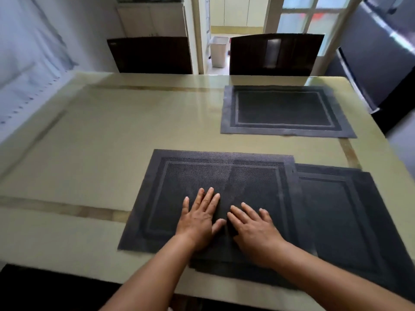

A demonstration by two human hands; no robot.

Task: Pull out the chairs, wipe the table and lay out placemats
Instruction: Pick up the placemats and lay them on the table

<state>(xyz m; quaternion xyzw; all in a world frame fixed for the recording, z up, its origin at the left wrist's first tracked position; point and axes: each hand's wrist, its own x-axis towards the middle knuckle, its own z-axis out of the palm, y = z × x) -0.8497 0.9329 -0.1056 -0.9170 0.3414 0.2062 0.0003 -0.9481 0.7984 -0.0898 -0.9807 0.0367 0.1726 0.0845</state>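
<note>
The fingers [211,198] of the left hand [198,221] lie straight and slightly spread, flat on the top dark woven rectangular placemat [202,176] at the near middle of the counter. The fingers of the right hand [253,230] are likewise extended and flat, pressing the same placemat just beside the left hand; the two thumbs are near each other. Neither hand grips anything; both rest palm-down with the forearms entering from the bottom edge.

The top placemat overlaps a stack of further dark placemats [336,209] that extends to the right and toward the near edge; their edges are offset and show beneath it. How many lie in the stack cannot be told. A separate dark woven placemat with a framed border [285,111] lies flat at the far right of the counter, well apart from the stack.

The pale green glossy counter [101,142] has a brown inlaid band running around its surface. Two dark wooden chair backs [150,55] [276,55] stand at the far edge. Between them an open doorway shows a pale bin [217,51] on the floor. A light curtain [27,63] hangs at the left, a paned window [314,19] is at the far right, and a dark cabinet [381,52] stands at the right.
</note>
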